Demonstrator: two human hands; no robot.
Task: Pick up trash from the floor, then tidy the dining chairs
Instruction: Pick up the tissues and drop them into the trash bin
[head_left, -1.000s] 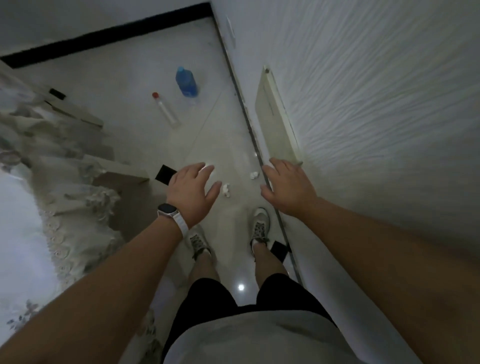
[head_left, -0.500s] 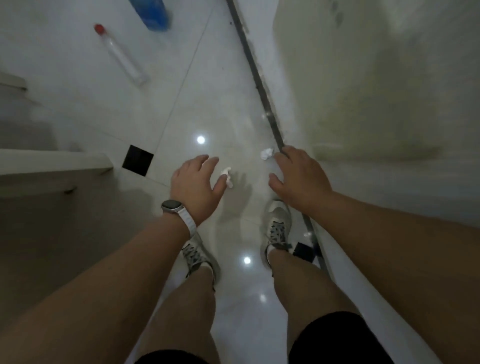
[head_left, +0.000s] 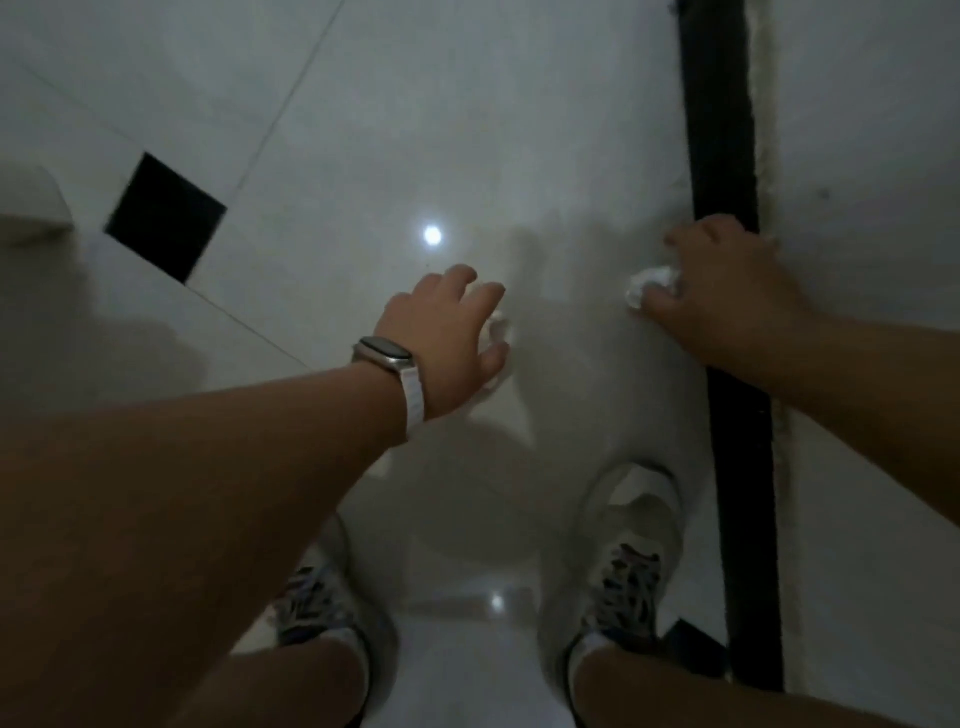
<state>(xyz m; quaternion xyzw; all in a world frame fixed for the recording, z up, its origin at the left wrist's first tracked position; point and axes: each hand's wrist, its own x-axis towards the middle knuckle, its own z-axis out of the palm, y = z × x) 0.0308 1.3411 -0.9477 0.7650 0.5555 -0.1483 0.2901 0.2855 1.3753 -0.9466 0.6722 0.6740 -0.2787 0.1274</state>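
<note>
Two crumpled white paper wads lie on the glossy pale floor tiles. My left hand (head_left: 441, 332), with a watch on a white strap, is cupped over the left paper wad (head_left: 500, 332); the wad sits between my spread fingers and thumb and is mostly hidden. My right hand (head_left: 727, 296) is down at the dark strip by the wall, with its fingertips closed on the right paper wad (head_left: 652, 285). Both wads are still at floor level.
A black skirting strip (head_left: 727, 156) runs along the white wall on the right. A black inset tile (head_left: 166, 218) lies at the left, near a pale furniture edge (head_left: 31, 208). My two sneakers (head_left: 628, 561) stand just behind my hands.
I have crouched much lower, so the floor fills the view. Both hands dropped from above the wads down onto them; the bottles are out of view.
</note>
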